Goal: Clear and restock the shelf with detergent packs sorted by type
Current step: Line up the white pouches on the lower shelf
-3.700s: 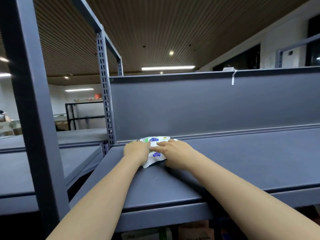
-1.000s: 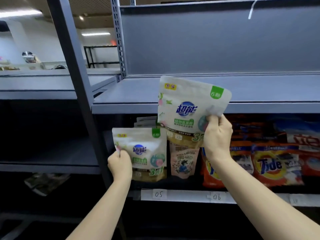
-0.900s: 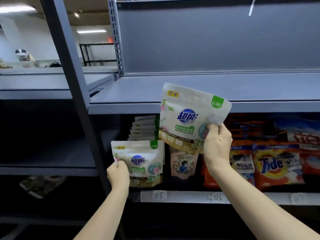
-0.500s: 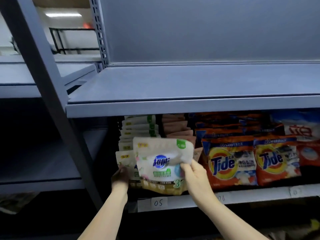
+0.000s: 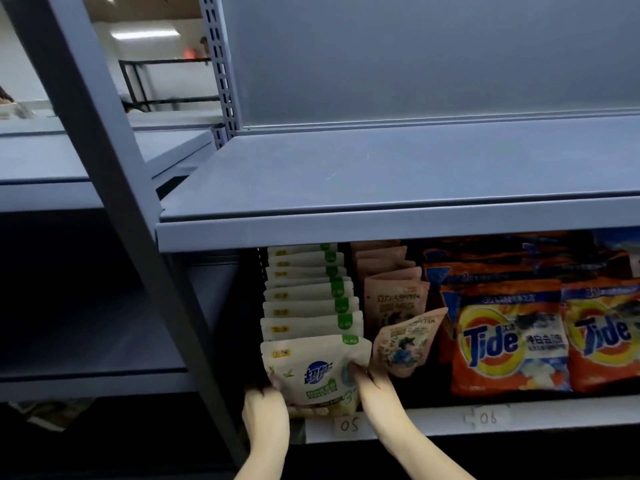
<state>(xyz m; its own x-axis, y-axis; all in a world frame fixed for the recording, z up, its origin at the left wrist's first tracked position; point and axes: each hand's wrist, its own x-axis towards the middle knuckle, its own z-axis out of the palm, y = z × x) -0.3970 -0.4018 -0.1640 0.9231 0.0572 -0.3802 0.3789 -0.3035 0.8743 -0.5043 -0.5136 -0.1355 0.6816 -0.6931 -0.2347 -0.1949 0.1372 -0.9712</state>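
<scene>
At the left end of the lower grey metal shelf point(image 5: 433, 419), right above the handwritten "05" paper tag point(image 5: 349, 425), you've got both hands on the front white pouch with the blue logo and green corner tab point(image 5: 317, 370). Your left hand point(image 5: 265, 408) is at its lower left edge, fingers curled around that side of the pack. Your right hand point(image 5: 372, 382) pinches the pouch's right edge, thumb on the printed face. The pouch stands upright, facing you, at the head of a row of matching white pouches with green tabs point(image 5: 308, 296) lined up one behind another toward the back of the shelf.

Just beside it on the right, a pink pouch with a floral picture point(image 5: 403, 344) tilts to the right, its lower left corner close to your right fingers. Behind it stands a row of more pink pouches point(image 5: 393, 285), upright. Further right, two orange Tide detergent bags point(image 5: 509, 337) sit side by side facing front, with more of the same stacked behind, and a second tag reading "06" point(image 5: 488, 417) sits on the shelf lip below them.

Above all this runs the upper grey shelf board point(image 5: 398, 171), its surface bare where it shows. A slanted grey steel upright point(image 5: 114, 188) crosses the left of the view.
</scene>
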